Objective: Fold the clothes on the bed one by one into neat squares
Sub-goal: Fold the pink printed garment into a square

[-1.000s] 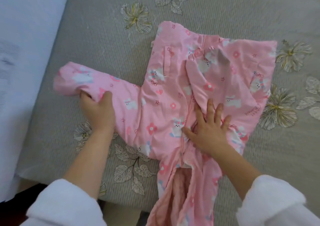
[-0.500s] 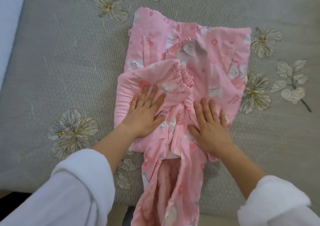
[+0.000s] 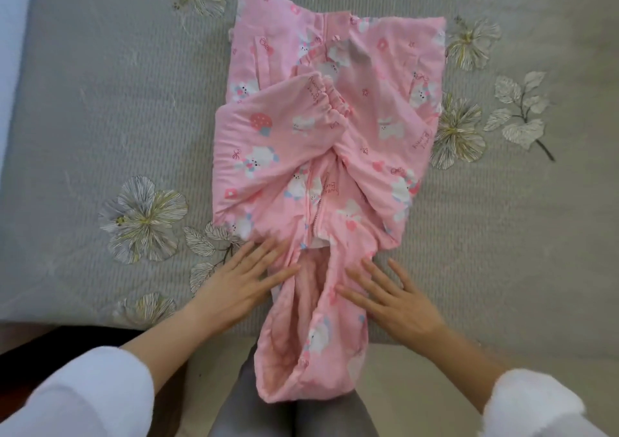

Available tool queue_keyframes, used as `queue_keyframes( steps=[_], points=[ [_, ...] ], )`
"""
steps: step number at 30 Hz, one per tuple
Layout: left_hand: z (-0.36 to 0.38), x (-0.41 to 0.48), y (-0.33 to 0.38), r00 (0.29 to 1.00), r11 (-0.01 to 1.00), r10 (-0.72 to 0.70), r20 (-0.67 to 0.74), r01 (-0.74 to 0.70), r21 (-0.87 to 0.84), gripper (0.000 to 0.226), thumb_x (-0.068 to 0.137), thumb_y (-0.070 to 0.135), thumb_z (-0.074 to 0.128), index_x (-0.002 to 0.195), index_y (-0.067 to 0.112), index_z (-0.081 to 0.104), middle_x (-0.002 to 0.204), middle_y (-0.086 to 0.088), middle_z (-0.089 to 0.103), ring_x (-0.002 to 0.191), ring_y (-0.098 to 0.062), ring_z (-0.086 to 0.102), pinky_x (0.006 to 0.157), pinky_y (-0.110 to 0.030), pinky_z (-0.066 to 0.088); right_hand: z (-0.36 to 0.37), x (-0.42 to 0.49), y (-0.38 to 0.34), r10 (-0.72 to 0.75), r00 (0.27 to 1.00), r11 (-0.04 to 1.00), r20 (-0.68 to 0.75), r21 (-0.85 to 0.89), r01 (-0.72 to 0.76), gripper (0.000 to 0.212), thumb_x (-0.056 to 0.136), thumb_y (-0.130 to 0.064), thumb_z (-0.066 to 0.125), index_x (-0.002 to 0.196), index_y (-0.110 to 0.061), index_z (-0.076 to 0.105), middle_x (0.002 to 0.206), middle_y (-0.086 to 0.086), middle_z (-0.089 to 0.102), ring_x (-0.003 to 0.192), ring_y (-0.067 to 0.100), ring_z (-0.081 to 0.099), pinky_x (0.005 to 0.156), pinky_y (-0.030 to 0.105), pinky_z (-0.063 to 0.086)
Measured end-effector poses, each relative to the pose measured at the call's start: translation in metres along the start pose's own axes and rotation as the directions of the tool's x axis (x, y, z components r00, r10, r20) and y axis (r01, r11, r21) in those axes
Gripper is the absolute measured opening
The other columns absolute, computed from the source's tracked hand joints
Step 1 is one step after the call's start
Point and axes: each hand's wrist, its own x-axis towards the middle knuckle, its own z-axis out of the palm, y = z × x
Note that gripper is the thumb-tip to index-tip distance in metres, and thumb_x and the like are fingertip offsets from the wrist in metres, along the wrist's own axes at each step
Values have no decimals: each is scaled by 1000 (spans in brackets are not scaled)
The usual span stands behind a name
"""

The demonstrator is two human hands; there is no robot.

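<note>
Soft, padded pink garment (image 3: 321,155) lies on the bed (image 3: 100,101), near end drooping off the edge; left grip (image 3: 241,289) and right grip (image 3: 392,299) press flat, fingers straight (probably light and floppy; best lifted there).

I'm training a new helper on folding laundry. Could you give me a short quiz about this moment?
1. True or false: both sleeves of the pink jacket lie folded across its front.
2. The left hand and right hand are: A) gripping a sleeve; B) flat, fingers straight, at the jacket's near end; C) raised in the air.
3. Fill in: the grey bedspread is embroidered with ____.
Key: 1 true; 2 B; 3 flowers.
</note>
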Motion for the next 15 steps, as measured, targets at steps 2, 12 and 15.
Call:
queue_keyframes(
  steps=[2, 12, 15],
  points=[
    [-7, 13, 3, 1000, 999, 1, 25, 0, -32, 75, 74, 32, 41, 147, 29, 31, 157, -11, 17, 146, -28, 14, 115, -46, 17, -9, 15, 1, 37, 999, 997, -33, 76, -35, 112, 52, -22, 89, 147, -33, 32, 157, 3, 27, 146, 27, 18, 114, 51, 12],
    [-91, 35, 5, 898, 217, -314, 308, 384, -897, 53, 84, 73, 36, 82, 30, 67, 75, 34, 62, 76, 15, 56, 73, -11, 40, -88, 21, 38, 424, 896, 525, 132, 770, -362, 54, 92, -50, 50, 87, 2, 65, 83, 16, 67, 80, 24, 64, 63, 32, 31],
    [-93, 42, 2, 729, -52, -593, 343, 390, -919, 33, 98, 50, 38, 104, 31, 65, 96, 24, 67, 99, 5, 60, 88, -13, 42, -94, 33, 48, 620, 761, 159, 189, 920, -358, 48, 94, -49, 47, 58, -16, 42, 52, -5, 36, 46, 6, 33, 51, 29, 25]
  ],
)
